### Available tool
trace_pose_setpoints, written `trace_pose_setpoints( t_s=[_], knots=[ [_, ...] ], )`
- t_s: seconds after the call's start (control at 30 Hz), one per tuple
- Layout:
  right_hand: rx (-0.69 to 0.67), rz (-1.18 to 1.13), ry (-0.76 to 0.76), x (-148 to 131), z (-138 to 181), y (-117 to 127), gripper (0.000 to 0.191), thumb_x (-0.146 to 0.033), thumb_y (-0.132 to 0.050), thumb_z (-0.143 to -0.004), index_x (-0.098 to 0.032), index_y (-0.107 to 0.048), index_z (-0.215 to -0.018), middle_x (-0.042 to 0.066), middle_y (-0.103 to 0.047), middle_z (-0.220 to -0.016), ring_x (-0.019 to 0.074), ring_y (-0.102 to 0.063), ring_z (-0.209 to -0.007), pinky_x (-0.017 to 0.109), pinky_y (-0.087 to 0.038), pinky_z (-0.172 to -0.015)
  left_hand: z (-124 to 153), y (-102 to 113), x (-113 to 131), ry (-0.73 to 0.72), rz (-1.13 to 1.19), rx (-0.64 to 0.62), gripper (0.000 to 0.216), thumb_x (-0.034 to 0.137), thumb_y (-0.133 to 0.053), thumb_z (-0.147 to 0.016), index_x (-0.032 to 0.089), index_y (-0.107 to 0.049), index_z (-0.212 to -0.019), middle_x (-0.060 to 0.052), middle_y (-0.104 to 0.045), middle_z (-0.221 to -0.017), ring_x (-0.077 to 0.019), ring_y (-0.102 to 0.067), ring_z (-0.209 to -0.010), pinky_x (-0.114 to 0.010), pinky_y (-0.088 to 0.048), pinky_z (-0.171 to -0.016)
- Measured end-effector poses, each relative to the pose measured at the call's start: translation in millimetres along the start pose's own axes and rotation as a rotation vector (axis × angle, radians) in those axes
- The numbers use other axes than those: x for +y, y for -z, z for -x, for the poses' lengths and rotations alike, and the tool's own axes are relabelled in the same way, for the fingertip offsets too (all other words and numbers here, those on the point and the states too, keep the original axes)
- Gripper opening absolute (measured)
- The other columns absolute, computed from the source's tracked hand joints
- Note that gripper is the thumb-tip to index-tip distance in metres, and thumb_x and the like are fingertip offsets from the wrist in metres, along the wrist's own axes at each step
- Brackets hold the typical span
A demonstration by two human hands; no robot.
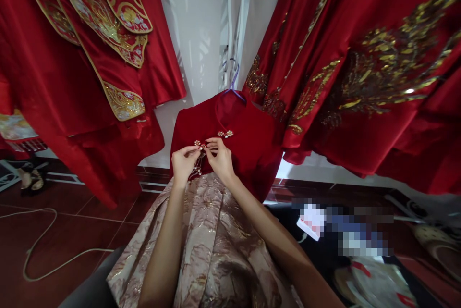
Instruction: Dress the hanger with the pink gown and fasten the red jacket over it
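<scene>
A dark red jacket hangs in front of me on a purple hanger. Below it spreads a pale pink and gold brocade skirt. My left hand and my right hand meet at the jacket's front, fingertips pinched on a jewelled button fastening. Beaded tassels dangle under it, between my hands. Higher up, near the collar, sits another jewelled fastening, untouched by either hand. My fingers partly cover the fastening they hold.
Red embroidered garments hang on the left, and red gowns with gold sequins on the right. A white cable curls over the tiled floor. At lower right lie a lit phone and a clear plastic bag. Shoes stand far left.
</scene>
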State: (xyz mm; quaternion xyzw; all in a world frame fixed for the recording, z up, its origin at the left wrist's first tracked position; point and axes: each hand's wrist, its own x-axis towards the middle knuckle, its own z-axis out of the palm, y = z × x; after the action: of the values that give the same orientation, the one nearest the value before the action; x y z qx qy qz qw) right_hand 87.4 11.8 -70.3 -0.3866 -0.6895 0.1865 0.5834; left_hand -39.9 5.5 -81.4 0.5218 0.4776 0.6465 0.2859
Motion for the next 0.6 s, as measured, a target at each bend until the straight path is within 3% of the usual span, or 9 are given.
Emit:
trace_pose_setpoints(
  t_s=[0.1,0.17,0.37,0.5,0.6],
  knots=[
    [-0.002,-0.007,-0.006,-1,-3,0,0.017,-0.024,-0.055,-0.082,-0.02,-0.056,-0.099,0.005,-0.064,-0.089,0.0147,-0.063,-0.081,0.03,-0.056,-0.074,-3,2,1,-0.026,-0.004,-0.023,0.025,0.029,-0.069,-0.067,0.013,-0.07,-0.087,-0.007,-0.072,-0.085,-0.0177,-0.068,-0.08,-0.032,-0.052,-0.082],
    [-0.078,-0.042,-0.02,-3,-4,8,0.015,-0.026,-0.055,-0.083,-0.02,-0.059,-0.096,0.004,-0.066,-0.089,0.0146,-0.065,-0.081,0.03,-0.056,-0.075,-2,4,2,-0.042,0.024,-0.05,0.024,0.026,-0.068,-0.068,0.014,-0.068,-0.089,-0.007,-0.071,-0.087,-0.0162,-0.067,-0.081,-0.031,-0.052,-0.083],
    [-0.36,-0.07,-0.144,-4,15,70,0.023,-0.034,-0.054,-0.086,-0.02,-0.066,-0.099,0.005,-0.071,-0.094,0.0167,-0.068,-0.085,0.034,-0.055,-0.08,45,-5,-20,-0.043,-0.01,0.032,0.016,0.02,-0.056,-0.075,0.019,-0.059,-0.091,-0.005,-0.066,-0.092,-0.0145,-0.064,-0.083,-0.029,-0.052,-0.078],
    [-0.535,0.075,-0.16,4,31,100,0.022,-0.035,-0.052,-0.087,-0.023,-0.068,-0.097,0.005,-0.071,-0.095,0.0185,-0.068,-0.082,0.035,-0.056,-0.076,82,-18,-39,-0.071,-0.175,-0.118,0.032,0.018,-0.053,-0.077,0.02,-0.057,-0.108,-0.008,-0.063,-0.096,-0.0178,-0.062,-0.086,-0.033,-0.05,-0.081],
    [-0.57,0.168,-0.157,17,37,98,0.024,-0.032,-0.056,-0.085,-0.021,-0.064,-0.105,0.007,-0.07,-0.099,0.0188,-0.068,-0.082,0.036,-0.055,-0.075,91,-22,-43,-0.11,-0.259,-0.169,0.048,0.018,-0.054,-0.076,0.019,-0.049,-0.124,-0.009,-0.063,-0.097,-0.0199,-0.061,-0.091,-0.036,-0.047,-0.088]
  ],
)
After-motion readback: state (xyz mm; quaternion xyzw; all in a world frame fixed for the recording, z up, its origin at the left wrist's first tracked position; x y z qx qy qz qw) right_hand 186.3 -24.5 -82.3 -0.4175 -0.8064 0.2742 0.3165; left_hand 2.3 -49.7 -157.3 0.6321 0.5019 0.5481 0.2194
